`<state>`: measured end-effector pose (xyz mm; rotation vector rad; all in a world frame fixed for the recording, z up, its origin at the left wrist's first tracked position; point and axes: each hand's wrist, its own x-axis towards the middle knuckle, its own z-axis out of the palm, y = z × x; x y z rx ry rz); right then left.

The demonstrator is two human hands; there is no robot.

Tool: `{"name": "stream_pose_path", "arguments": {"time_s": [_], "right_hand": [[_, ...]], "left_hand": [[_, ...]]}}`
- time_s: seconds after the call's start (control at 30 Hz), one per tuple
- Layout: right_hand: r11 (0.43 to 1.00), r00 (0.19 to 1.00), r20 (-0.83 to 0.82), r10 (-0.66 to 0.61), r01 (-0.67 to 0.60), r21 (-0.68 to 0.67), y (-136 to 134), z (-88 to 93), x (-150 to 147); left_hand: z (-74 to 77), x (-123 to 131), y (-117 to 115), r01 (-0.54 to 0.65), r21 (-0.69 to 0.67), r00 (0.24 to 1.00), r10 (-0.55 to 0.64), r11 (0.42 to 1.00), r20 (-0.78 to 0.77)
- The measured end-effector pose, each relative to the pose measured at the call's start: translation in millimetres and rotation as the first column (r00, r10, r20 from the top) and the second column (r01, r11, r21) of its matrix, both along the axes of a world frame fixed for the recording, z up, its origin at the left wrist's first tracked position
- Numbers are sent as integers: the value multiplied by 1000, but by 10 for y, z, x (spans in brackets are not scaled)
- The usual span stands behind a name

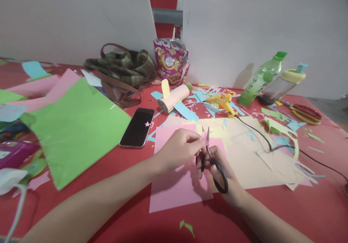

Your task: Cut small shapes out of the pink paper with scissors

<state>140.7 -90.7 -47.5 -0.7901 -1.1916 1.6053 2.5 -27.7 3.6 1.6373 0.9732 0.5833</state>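
Pink paper scrap pinched in left hand's fingers, black scissors clasped in right hand's fingers — phone, glue gun, cord beyond; scrap's outline largely hidden.

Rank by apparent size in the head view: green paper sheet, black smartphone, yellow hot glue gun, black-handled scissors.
1. Green paper sheet, largest by far.
2. Black smartphone.
3. Black-handled scissors and yellow hot glue gun: look alike; scissors sit nearer the camera, partly hidden by the right hand, so unranked.
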Motion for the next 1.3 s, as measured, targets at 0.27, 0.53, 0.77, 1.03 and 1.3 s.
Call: {"name": "stream_pose_path", "arguments": {"time_s": [0.27,0.53,0.77,1.03,1.3], "right_hand": [[1000,1000,23,-2,1,29,12,27,-16],[999,998,57,-31,30,26,-1,34,-11],[999,996,80,-51,49,21,-7,35,-27],[996,980,179,-90,87,26,-20,27,-23],[991,969,212,-126,114,67,-15,16,-35]], "left_hand": [[-10,30,-42,-14,-68,998,17,998,56],[-38,46,-44,2,-82,993,8,997,117],[-37,44,-48,20,-93,990,-7,995,138],[-64,63,-60,9,-83,991,2,996,134],[-63,59,-59,0,-83,992,11,997,125]]}}
